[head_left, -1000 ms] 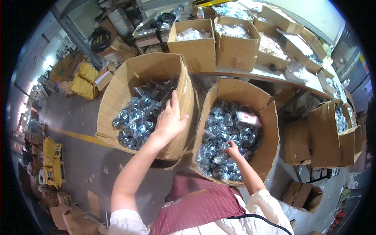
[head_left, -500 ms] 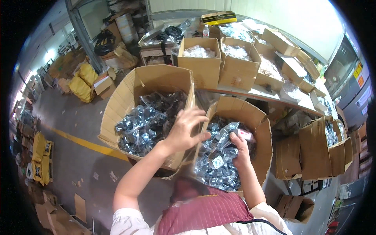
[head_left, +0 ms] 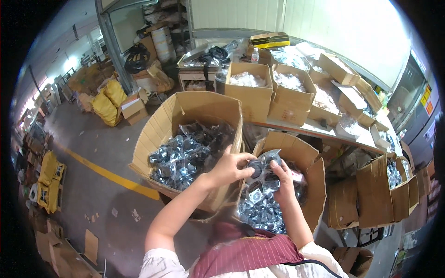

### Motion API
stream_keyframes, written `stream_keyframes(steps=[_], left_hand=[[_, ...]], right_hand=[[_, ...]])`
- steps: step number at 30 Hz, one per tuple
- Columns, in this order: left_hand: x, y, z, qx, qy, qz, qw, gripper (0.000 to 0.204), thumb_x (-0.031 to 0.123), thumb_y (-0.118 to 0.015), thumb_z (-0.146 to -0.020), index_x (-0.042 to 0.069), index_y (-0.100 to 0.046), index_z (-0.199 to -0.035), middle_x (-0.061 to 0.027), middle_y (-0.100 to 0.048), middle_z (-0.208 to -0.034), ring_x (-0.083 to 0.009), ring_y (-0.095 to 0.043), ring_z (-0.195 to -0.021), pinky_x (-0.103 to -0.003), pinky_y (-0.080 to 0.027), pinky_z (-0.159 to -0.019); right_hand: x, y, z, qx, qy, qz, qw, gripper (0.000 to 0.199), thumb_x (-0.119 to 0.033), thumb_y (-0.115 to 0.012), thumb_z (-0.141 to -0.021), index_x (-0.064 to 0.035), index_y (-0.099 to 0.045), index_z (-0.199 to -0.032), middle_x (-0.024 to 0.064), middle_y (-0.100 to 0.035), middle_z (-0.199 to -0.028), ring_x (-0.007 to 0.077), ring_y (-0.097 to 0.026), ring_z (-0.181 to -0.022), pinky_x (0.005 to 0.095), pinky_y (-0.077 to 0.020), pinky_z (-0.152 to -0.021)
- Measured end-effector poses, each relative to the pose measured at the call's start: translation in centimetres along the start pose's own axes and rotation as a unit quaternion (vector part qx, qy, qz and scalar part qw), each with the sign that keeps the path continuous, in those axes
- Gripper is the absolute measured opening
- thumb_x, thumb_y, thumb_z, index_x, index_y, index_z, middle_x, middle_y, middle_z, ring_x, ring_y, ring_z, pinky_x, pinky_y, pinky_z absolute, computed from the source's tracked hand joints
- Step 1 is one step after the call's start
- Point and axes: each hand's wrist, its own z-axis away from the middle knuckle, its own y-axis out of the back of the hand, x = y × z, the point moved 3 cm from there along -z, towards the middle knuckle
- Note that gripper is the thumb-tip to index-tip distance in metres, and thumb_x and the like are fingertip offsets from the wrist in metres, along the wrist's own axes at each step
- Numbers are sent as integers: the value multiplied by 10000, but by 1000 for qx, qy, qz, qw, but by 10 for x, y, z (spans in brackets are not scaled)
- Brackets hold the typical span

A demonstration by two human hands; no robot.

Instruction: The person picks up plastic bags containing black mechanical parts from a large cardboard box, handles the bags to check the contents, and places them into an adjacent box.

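Observation:
Over the right-hand carton (head_left: 316, 199), both my hands hold a clear plastic bag (head_left: 273, 157) with dark parts in it. My left hand (head_left: 227, 169) pinches a round black part (head_left: 254, 168) at the bag's left side; whether that part is inside the plastic cannot be made out. My right hand (head_left: 284, 184) grips the bag from the right, thumb on top. Beneath them lie many bagged dark parts (head_left: 262, 214), with a whitish square piece (head_left: 256, 196) among them. The left-hand carton (head_left: 160, 123) holds similar bagged parts (head_left: 178, 160).
Behind, a long table (head_left: 296, 127) carries open cartons (head_left: 250, 97) of clear-wrapped items and a bottle (head_left: 255, 56). More cartons (head_left: 343, 199) stand at the right. Yellow sacks (head_left: 105, 104) and a yellow floor line (head_left: 106, 173) are on the left.
My left hand, open between the cartons before, has come right and closed on the round black part. My right hand still holds the bag. The whole view has shifted slightly.

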Motion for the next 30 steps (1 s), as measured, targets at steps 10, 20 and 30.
stream_keyframes(steps=[10, 20, 30], left_hand=[[-2, 7, -8, 40, 34, 246, 968, 464, 213, -516, -843, -89, -673, -1158, -136, -699, -1103, -172, -631, -1005, -304, -468, -943], [-4, 7, -8, 47, 37, 280, 958, 482, 201, -495, -823, -99, -684, -1149, -171, -717, -1099, -204, -646, -1036, -317, -462, -985], [-10, 6, -10, 66, 55, 318, 944, 468, 201, -486, -829, -115, -685, -1110, -171, -726, -1043, -189, -660, -987, -288, -492, -936]], right_hand=[[1, 5, 1, -50, -33, -79, 995, 223, -185, -597, -987, -47, -574, -1160, 36, -631, -888, 83, -611, -698, 213, -501, -608], [-7, 4, 12, -76, 13, -21, 997, 337, -56, -610, -904, -3, -545, -1230, 112, -673, -1021, 108, -626, -718, 250, -536, -615], [-5, 3, 15, -120, -87, -82, 986, 429, -105, -631, -876, 55, -583, -1271, 148, -685, -1182, 93, -612, -723, 206, -504, -596]])
